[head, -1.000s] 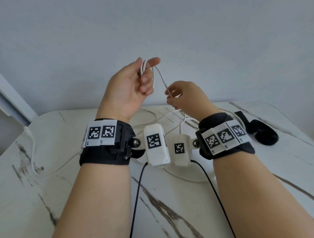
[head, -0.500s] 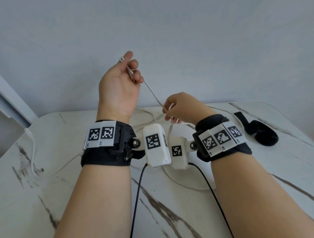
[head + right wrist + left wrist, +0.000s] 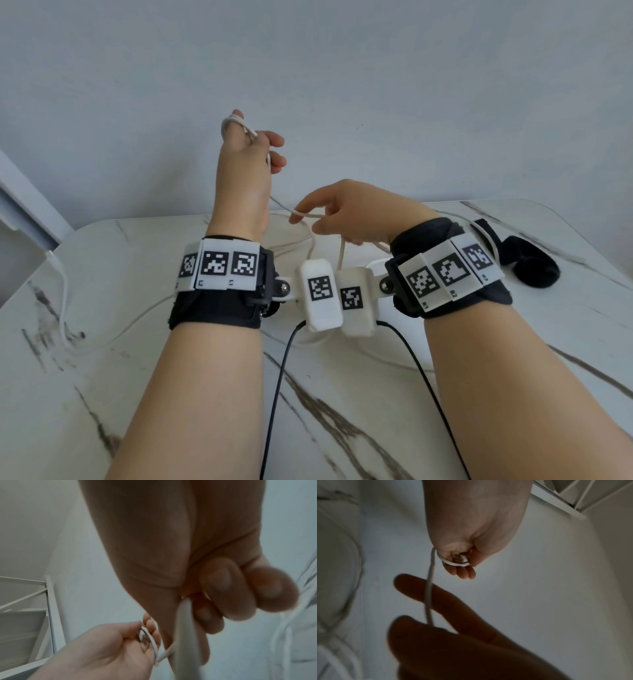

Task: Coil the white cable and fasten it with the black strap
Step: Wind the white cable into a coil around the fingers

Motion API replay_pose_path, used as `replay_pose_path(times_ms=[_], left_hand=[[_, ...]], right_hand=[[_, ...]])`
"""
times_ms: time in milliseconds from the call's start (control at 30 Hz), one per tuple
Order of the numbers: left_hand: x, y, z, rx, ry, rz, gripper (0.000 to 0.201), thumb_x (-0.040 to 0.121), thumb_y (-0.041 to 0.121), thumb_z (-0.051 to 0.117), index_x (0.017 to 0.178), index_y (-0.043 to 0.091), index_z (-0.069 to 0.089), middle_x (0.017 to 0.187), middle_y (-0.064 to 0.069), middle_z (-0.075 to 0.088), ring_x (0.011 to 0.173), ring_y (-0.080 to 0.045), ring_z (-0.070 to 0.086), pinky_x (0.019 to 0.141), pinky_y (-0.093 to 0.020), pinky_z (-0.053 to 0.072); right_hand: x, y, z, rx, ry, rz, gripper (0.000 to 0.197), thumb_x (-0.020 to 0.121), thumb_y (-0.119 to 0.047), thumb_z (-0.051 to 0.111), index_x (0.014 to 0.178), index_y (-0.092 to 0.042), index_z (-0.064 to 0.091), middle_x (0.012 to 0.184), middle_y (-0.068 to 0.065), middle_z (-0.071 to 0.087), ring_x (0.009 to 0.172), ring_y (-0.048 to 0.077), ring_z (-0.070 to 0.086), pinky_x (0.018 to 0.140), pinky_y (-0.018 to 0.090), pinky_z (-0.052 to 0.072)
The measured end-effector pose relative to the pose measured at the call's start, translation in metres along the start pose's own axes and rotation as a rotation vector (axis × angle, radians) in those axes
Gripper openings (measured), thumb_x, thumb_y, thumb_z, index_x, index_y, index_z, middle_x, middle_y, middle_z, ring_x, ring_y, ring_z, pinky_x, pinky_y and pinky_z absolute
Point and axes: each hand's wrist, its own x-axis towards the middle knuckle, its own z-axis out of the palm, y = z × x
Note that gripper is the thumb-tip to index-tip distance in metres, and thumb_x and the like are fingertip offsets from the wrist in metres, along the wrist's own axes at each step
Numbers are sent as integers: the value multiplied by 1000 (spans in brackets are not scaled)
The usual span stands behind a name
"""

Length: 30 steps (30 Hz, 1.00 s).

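— Nearest the camera, what is gripped, and why?

— The white cable [image 3: 310,216] is pinched by the right hand [image 3: 346,212] so slack can be fed; its turns are kept looped round the curled fingers of the raised left hand [image 3: 245,164], seemingly as a coil form.

— And beyond the cable?

— The black strap [image 3: 527,263] is left unused on the marble table [image 3: 342,411], right of the cable; a grey wall [image 3: 342,68] is seen behind.

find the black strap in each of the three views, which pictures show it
Head: the black strap lies on the marble table at the far right, beyond the right hand.
Left wrist: not in it.
Right wrist: not in it.
Shared landmark: the white cable running between the hands, looped on the left hand.
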Motion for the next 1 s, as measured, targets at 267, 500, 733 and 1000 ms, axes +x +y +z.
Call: replay_pose_path(times_ms=[267,500,733,1000], left_hand=[[-4,-7,6,399,-75,5,53,101,10,28,152,23,18,94,5,55,79,-10,53,72,-21,45],[0,-11,6,648,-227,-34,47,100,8,32,144,23,34,104,-5,55,87,-22,55,77,-34,45],[-3,-8,7,627,-408,-100,28,97,18,36,103,4,60,75,-12,57,74,-29,50,66,-32,43],[-12,4,1,388,-708,-175,47,98,46,40,101,12,72,54,3,39,49,-14,33,55,-28,33]], right_hand=[[2,2,-8,-20,184,-30,14,81,-4,60,83,-17,63,70,-11,52,61,6,49,56,17,39],[11,14,-17,73,551,-19,6,86,-11,60,88,-17,62,73,-11,50,65,3,47,57,16,36],[4,13,-22,248,750,-8,16,81,-25,69,79,-10,65,58,-1,63,42,11,59,48,24,51],[5,14,-24,225,850,52,35,76,-39,72,77,-6,65,67,12,68,61,28,68,66,45,58]])
